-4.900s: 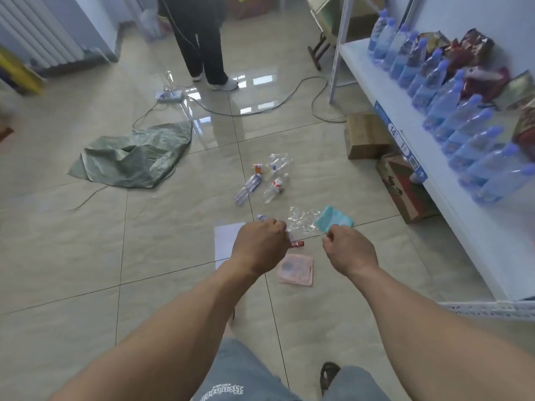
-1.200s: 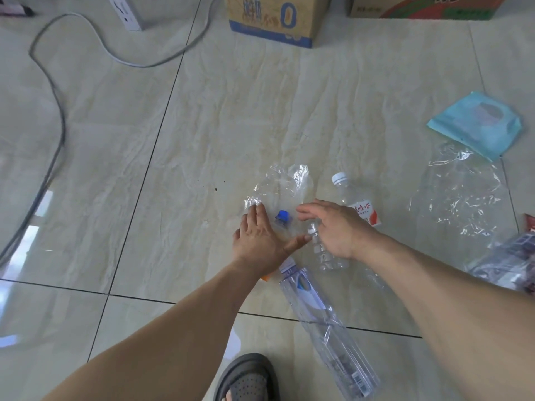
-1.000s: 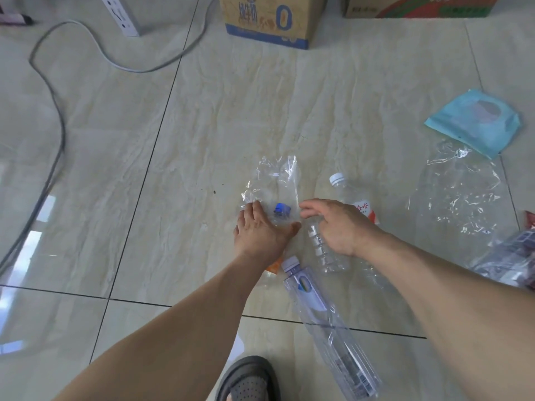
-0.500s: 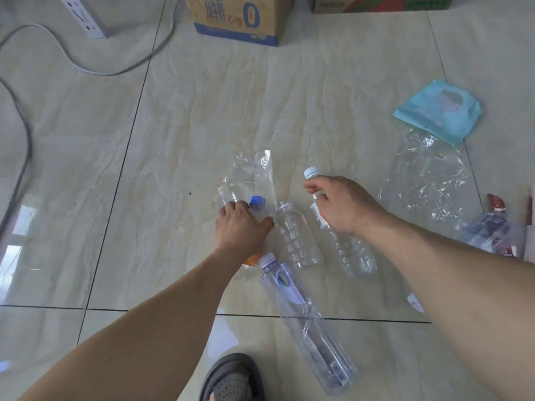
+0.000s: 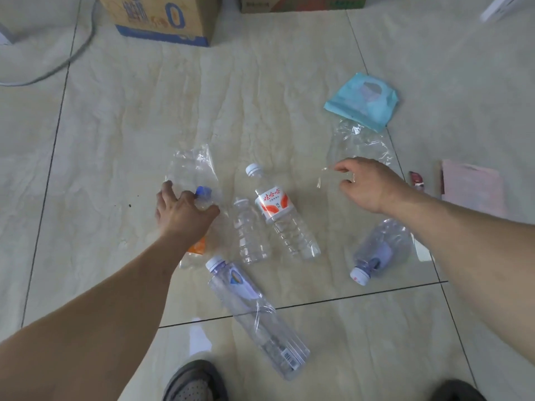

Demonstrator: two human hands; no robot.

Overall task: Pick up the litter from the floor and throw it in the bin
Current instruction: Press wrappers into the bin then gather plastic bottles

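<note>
The left hand (image 5: 181, 211) clutches a crumpled clear blue-capped bottle (image 5: 199, 198); the right hand (image 5: 367, 185) pinches a crinkly transparent plastic wrapper (image 5: 356, 143) on the glossy tile floor (image 5: 115, 140).

the left hand (image 5: 181, 211) lies on a crushed bottle (image 5: 194, 180) at the left of the litter. just right of it two bottles lie side by side, a short one (image 5: 250, 233) and a labelled one (image 5: 282, 212). nearer the person, a long bottle (image 5: 254, 311) crosses a floor joint. a squat bottle (image 5: 379, 250) lies under the right forearm. the right hand (image 5: 367, 183) is on a plastic sheet (image 5: 356, 143), with a pouch (image 5: 362, 101) behind it. a box (image 5: 162, 18) stands at the far edge.
</note>
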